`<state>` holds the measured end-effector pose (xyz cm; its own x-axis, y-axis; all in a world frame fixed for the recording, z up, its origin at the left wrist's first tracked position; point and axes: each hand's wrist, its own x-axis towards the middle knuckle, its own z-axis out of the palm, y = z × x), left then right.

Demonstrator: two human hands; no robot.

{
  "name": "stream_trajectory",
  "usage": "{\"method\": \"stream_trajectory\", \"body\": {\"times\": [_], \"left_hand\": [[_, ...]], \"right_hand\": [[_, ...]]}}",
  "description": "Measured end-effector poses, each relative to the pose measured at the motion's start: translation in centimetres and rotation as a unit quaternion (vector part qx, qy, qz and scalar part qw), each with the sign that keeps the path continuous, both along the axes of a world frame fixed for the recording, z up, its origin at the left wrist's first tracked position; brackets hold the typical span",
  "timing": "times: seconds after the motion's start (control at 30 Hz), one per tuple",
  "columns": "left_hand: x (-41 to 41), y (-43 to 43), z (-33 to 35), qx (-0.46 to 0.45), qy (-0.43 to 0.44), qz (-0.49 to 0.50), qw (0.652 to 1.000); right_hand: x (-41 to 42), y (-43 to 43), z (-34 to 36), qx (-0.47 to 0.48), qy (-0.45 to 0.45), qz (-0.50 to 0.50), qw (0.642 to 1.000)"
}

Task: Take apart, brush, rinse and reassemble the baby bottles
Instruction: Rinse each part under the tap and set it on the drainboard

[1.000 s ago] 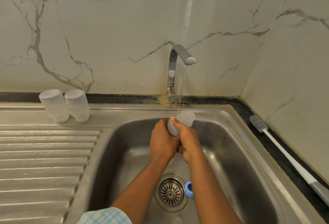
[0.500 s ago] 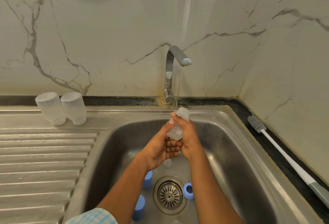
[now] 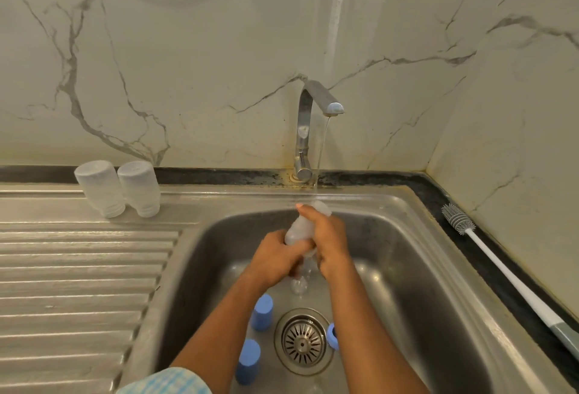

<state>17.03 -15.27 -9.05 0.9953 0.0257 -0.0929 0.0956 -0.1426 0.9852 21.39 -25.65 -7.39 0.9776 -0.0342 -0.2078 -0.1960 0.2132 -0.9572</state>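
steel sink (image 3: 416, 205) under a running tap (image 3: 306, 121): i see my left hand (image 3: 275, 257) and right hand (image 3: 330, 241) both curled round a clear baby bottle (image 3: 297, 227) above the basin, its lower end hidden between them; a blue ring (image 3: 331, 335) sits half behind my right forearm.

Single head-worn wide-angle camera, aimed forward and down, sink (image 3: 407, 268) viewed closely from above, marble wall (image 3: 219, 64) faced squarely beyond the tap (image 3: 305, 130)

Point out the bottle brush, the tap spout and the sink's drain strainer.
bottle brush (image 3: 513, 282), head view, on its white handle.
tap spout (image 3: 334, 108), head view, on the outlet end.
drain strainer (image 3: 301, 341), head view, on its centre.
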Motion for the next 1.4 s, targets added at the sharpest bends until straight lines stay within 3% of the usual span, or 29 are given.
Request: {"method": "stream_trajectory", "body": {"times": [0.07, 0.13, 0.2, 0.27, 0.4, 0.47, 0.53, 0.6, 0.7, 0.8, 0.9, 1.0, 1.1, 1.2, 1.27, 1.4], "left_hand": [[-0.7, 0.3, 0.4, -0.149, 0.080, -0.066, 0.983], [-1.3, 0.6, 1.2, -0.236, 0.126, -0.118, 0.956], [-1.4, 0.9, 1.5, -0.282, 0.142, -0.150, 0.937], [-1.3, 0.9, 1.6, -0.269, 0.149, -0.157, 0.938], [-0.8, 0.6, 1.0, -0.159, 0.130, -0.102, 0.973], [-0.5, 0.2, 0.3, -0.010, 0.060, -0.029, 0.998], [-0.5, -0.2, -0.5, 0.182, -0.033, 0.054, 0.981], [-0.7, -0.6, -0.5, 0.257, -0.094, 0.110, 0.955], [-0.6, -1.0, -0.6, 0.178, -0.129, 0.137, 0.966], [-0.4, -1.1, -0.4, -0.019, -0.060, 0.083, 0.995], [-0.4, -0.9, 0.2, -0.238, 0.033, 0.017, 0.971], [-0.3, -0.9, 0.8, -0.337, 0.060, 0.026, 0.939], [-0.1, -1.5, 0.7, -0.274, 0.018, 0.068, 0.959], [0.2, -1.9, 0.4, -0.052, -0.043, 0.160, 0.985], [0.2, -2.0, 0.3, 0.107, -0.075, 0.210, 0.969], [0.3, -2.0, 0.2, 0.220, -0.135, 0.218, 0.941]], "right_hand": [[0.0, -0.1, 0.3, 0.024, 0.009, 0.061, 0.998], [-0.2, -0.5, 0.9, 0.074, 0.023, 0.099, 0.992], [-0.4, -1.0, 1.4, 0.131, 0.036, 0.128, 0.982], [-0.3, -1.5, 1.6, 0.147, 0.040, 0.117, 0.981], [0.1, -0.9, 1.3, 0.062, 0.040, 0.062, 0.995], [0.3, -0.6, 0.7, -0.019, 0.026, 0.005, 0.999], [0.3, -0.5, 0.4, -0.038, 0.017, -0.030, 0.999], [0.4, -0.5, 0.4, -0.024, 0.019, -0.047, 0.998], [0.4, -0.4, 1.0, 0.018, -0.007, -0.058, 0.998], [0.3, -0.5, 1.3, 0.038, -0.029, -0.008, 0.999], [0.2, -0.8, 1.6, 0.073, -0.034, 0.067, 0.995], [-0.4, -0.7, 1.4, 0.050, -0.022, 0.137, 0.989], [-0.4, -0.3, 1.1, 0.019, -0.007, 0.124, 0.992], [-0.5, -0.2, 1.2, -0.038, -0.020, 0.101, 0.994], [-0.8, 0.0, 1.2, -0.067, -0.018, 0.098, 0.993], [-0.9, 0.0, 0.7, -0.088, 0.040, 0.111, 0.989]]}}
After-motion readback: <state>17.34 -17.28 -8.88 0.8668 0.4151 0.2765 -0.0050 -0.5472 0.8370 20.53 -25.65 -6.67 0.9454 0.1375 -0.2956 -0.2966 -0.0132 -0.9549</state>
